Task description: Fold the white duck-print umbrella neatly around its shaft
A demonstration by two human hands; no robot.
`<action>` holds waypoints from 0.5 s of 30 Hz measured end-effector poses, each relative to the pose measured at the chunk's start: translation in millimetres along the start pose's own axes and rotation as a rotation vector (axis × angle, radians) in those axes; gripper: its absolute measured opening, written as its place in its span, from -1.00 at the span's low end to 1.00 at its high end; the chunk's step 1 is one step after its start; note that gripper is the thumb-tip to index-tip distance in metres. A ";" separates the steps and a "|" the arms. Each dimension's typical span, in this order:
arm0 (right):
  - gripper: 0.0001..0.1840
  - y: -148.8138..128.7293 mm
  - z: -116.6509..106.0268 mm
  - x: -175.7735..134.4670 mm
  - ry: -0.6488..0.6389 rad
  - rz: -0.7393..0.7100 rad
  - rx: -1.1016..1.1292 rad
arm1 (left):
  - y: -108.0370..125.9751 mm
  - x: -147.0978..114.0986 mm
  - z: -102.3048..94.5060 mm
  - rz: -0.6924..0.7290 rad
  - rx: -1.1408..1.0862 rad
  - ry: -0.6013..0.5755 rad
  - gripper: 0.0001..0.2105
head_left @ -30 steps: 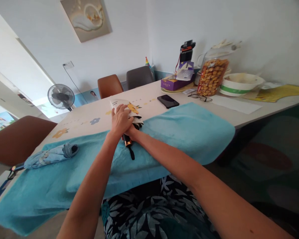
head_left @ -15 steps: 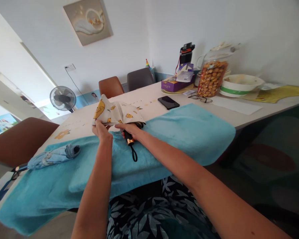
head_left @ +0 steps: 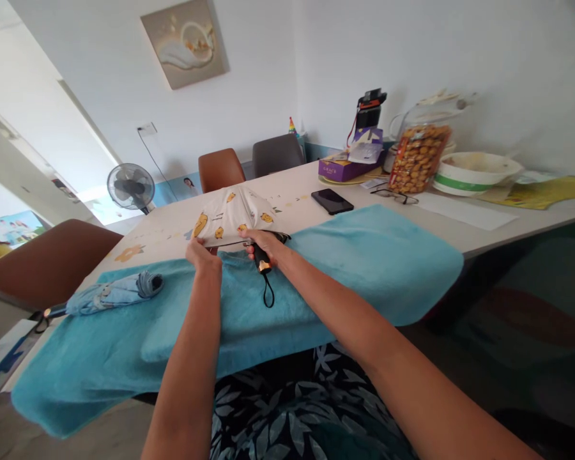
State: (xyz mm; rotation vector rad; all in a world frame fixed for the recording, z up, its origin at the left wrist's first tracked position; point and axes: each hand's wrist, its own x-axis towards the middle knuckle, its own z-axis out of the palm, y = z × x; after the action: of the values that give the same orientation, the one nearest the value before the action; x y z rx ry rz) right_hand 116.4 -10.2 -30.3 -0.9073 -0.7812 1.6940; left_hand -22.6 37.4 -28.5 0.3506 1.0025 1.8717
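Note:
A white folding umbrella [head_left: 234,214] with yellow duck-like prints is held just above the table's near side, its canopy loose and partly fanned out. My left hand [head_left: 203,254] pinches the canopy's edge at the left. Around the black handle with its copper-coloured band and hanging wrist loop, my right hand [head_left: 264,246] is closed, thumb against the cloth. Below both hands lies a teal plush cloth [head_left: 297,300]. To the left on that cloth rests a second umbrella [head_left: 112,294], light blue and rolled up.
On the white table [head_left: 292,220] are a black phone [head_left: 332,201], eyeglasses [head_left: 395,195], a purple box [head_left: 349,167], a jar of brown snacks [head_left: 420,156] and a white bowl [head_left: 474,171]. Chairs [head_left: 220,169] stand at the far side, with a fan [head_left: 131,185] at the back left.
My left hand has drawn the canopy's edge out, so the cloth lies wider and flatter. My right hand keeps its hold on the handle. The view has shifted slightly.

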 end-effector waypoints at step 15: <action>-0.69 -11.8 -3.7 -5.8 -0.047 -0.010 0.109 | -6.2 3.5 -3.9 0.251 0.271 -0.005 -0.70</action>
State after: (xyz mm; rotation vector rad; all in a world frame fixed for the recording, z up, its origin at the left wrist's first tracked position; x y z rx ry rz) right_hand 126.2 -12.3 -21.1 -0.7906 -0.7162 1.7373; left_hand -23.0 39.7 -36.3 0.6677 1.2602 1.9554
